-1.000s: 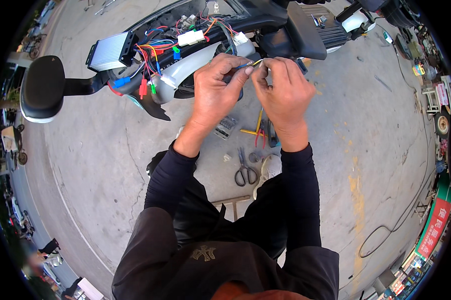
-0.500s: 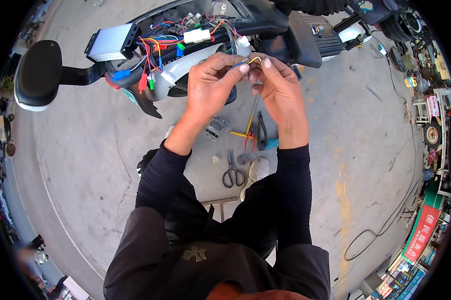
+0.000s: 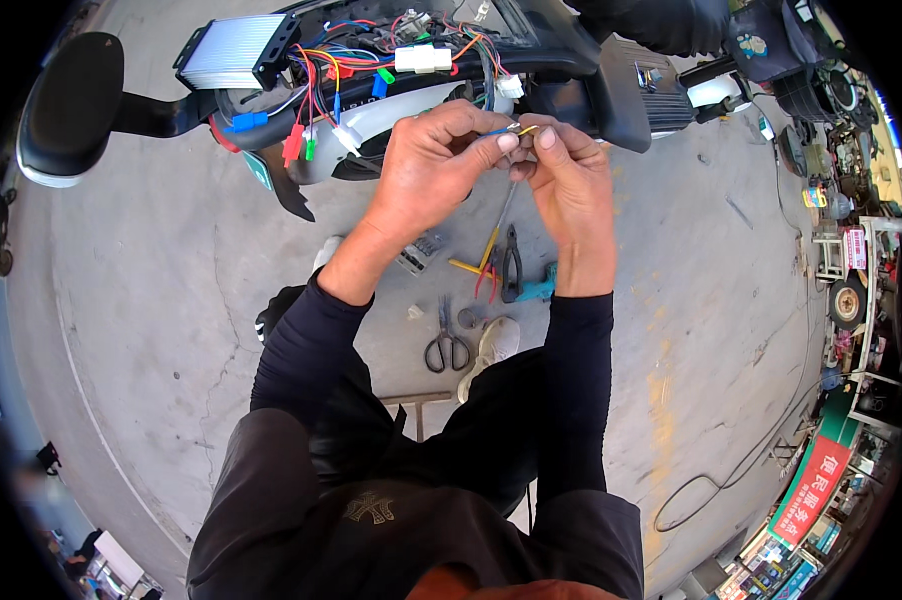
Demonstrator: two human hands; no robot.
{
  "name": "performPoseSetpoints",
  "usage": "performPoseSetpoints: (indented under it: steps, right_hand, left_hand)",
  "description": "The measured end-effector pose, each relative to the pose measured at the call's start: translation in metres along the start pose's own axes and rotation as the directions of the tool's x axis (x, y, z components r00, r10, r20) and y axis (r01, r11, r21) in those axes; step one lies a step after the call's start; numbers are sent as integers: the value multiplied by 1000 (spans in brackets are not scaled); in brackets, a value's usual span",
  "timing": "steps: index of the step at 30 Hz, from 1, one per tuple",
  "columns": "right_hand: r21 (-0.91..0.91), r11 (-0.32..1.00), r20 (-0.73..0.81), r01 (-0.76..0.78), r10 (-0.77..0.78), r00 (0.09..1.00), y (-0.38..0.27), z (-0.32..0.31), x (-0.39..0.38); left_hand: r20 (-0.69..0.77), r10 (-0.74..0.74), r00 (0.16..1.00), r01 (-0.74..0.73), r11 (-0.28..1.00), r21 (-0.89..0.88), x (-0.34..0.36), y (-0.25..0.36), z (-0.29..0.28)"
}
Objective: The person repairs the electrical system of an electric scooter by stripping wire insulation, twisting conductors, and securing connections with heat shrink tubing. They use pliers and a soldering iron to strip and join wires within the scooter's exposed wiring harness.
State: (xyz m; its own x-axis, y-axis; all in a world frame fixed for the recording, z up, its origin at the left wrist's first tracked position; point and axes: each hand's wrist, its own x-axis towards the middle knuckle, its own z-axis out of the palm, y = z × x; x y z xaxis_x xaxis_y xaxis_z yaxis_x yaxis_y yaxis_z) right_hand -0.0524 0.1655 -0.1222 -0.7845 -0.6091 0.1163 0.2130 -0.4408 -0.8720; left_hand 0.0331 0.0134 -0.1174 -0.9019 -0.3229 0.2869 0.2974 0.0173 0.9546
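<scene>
My left hand (image 3: 423, 172) pinches a thin blue wire (image 3: 497, 131) between thumb and fingers. Opposite it, my right hand (image 3: 573, 190) grips a short yellow wire (image 3: 529, 130), and the fingertips of both hands nearly meet. A bare metallic end shows where the two wires come together; whether they are joined I cannot tell. Just beyond my hands lies a bundle of coloured wires with a white connector (image 3: 423, 58) and a smaller white plug (image 3: 510, 86). To the left, a silver finned controller box (image 3: 233, 52) rests on the vehicle's dark body.
Below my hands on the concrete lie pliers (image 3: 512, 264), a yellow-handled T-shaped tool (image 3: 490, 243), scissors (image 3: 446, 345) and a small parts case (image 3: 420, 254). A black seat-like pad (image 3: 69, 105) juts out at left. Cluttered shelves and a wheel (image 3: 848, 302) line the right side.
The yellow wire's end has been drawn in against the blue wire, and my right fingertips have closed over it. The whole view has shifted slightly.
</scene>
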Motion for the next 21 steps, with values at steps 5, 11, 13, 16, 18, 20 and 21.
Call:
performPoseSetpoints:
  steps: [5, 11, 13, 16, 18, 20, 21]
  right_hand:
    - [-2, 996, -20, 85, -85, 996, 9, -1, 2]
    - [35, 989, -113, 143, -139, 984, 13, 11, -2]
    - [24, 988, -134, 153, -149, 980, 14, 11, -4]
    - [94, 992, -175, 87, -70, 982, 18, 10, -6]
    - [108, 989, -164, 97, -78, 983, 17, 8, -6]
    - [95, 989, -172, 114, -97, 980, 15, 9, -9]
    - [77, 989, -180, 123, -108, 978, 14, 11, -10]
  left_hand:
    - [2, 13, 1000, -13, 998, -55, 0, 4, 3]
    - [-39, 98, 994, -96, 993, 63, -4, -4, 3]
    - [-77, 159, 984, -151, 983, 102, -6, -1, 7]
    - [-122, 207, 971, -186, 968, 166, -9, -5, 12]
    - [-130, 270, 954, -234, 941, 243, -7, -8, 14]
    - [-125, 277, 953, -229, 925, 302, -8, -7, 17]
    - [-129, 328, 936, -275, 908, 316, -8, -9, 18]
